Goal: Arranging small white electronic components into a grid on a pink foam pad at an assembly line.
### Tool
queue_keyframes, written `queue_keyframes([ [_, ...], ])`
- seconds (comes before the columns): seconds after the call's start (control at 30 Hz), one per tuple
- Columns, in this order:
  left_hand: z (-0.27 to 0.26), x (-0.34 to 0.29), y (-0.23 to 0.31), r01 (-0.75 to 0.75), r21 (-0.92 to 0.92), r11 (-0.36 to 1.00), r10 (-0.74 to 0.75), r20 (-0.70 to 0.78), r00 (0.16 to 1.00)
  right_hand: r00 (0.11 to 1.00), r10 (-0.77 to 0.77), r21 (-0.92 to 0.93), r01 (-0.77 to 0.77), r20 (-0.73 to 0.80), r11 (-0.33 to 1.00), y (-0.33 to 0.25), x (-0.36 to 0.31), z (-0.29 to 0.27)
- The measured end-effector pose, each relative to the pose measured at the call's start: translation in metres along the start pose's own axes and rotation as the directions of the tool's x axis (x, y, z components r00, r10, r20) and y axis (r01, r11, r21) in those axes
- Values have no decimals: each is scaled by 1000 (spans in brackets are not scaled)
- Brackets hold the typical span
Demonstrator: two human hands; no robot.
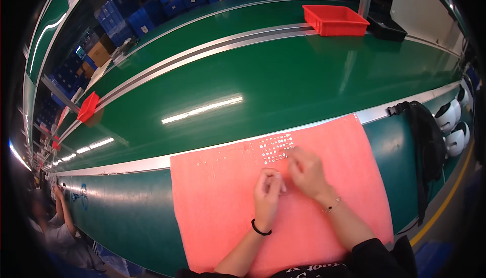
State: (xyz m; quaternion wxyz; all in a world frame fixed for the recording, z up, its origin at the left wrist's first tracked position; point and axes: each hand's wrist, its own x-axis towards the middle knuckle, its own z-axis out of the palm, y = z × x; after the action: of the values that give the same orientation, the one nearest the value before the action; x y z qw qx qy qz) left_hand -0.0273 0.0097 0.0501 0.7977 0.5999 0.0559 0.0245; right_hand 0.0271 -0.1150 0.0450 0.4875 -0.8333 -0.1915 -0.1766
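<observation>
A pink cloth lies spread in front of me. Near its far edge sits a block of small shiny round gems set out in rows, with scattered loose ones to the left. My right hand is at the block's near right corner, its fingers bent together in a pinch; whatever is between them is too small to make out. Just left of it, my left hand hovers over the cloth with fingers curled and thumb pressed in. What it holds, if anything, is hidden.
Beyond the cloth runs a green conveyor belt with metal rails. A red bin and a black tray stand at the far right. A black strapped bag lies to the right. Another person works at the far left.
</observation>
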Motion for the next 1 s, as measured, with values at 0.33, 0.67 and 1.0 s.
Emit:
queue_keyframes([
  [0.33, 10, -8, -12, -579, 666, 470, 187, 565, 803, 994, -1, -135, 16, 112, 991, 40, 17, -35],
  [0.67, 12, -9, -10, -591, 669, 450, 210, 564, 799, 984, -45, -143, 70, 170, 987, 41, 15, -38],
  [1.0, 12, -9, -9, -582, 676, 451, 201, 558, 805, 983, -34, -270, 83, 178, 959, 35, 15, -32],
])
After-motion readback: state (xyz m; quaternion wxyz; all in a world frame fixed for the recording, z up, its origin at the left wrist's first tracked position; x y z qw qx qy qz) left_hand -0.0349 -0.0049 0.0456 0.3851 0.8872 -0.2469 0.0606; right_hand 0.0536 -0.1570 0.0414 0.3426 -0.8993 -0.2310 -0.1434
